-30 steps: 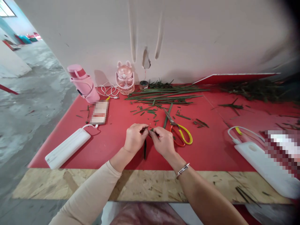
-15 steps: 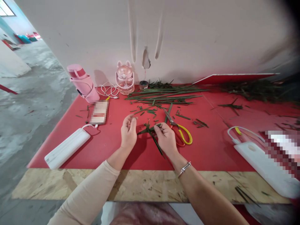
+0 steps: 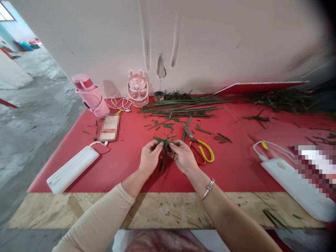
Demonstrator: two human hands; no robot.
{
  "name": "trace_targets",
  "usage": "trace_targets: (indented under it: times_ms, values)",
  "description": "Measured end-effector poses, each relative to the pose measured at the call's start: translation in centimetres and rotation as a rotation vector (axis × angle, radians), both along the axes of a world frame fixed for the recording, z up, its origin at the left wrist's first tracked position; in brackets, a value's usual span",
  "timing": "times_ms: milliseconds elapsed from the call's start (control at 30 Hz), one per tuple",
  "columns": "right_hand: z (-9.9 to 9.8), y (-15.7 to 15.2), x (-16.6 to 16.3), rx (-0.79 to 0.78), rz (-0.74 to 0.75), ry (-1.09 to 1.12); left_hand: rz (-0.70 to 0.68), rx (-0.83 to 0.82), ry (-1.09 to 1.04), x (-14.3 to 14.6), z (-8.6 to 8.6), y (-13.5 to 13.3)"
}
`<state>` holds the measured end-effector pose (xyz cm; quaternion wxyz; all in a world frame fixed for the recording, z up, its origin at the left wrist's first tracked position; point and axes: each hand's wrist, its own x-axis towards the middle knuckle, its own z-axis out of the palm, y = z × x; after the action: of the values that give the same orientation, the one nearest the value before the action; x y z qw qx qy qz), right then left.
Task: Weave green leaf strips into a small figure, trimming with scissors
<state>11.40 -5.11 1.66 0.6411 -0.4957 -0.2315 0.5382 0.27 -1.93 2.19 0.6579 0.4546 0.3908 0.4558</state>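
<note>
scissors (image 3: 198,148) just right of hands

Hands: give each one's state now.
Left hand: closed, pinching the leaf strips.
Right hand: closed, pinching the same leaf strips.

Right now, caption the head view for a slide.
Both hands, left hand and right hand, pinch crossed green leaf strips beside scissors.
</note>
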Motion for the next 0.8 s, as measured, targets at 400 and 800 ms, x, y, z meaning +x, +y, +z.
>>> trace_targets:
  times_ms: [400, 800]
  values:
    - [1.6, -0.7, 2.3, 0.303, 0.126, -1.068, -0.13, 0.326, 0.392, -0.9, 0.7, 0.0]
    - [1.2, -0.8, 0.5, 0.342, -0.001, -1.356, 0.011, 0.053, 0.353, -0.4, 0.2, -0.2]
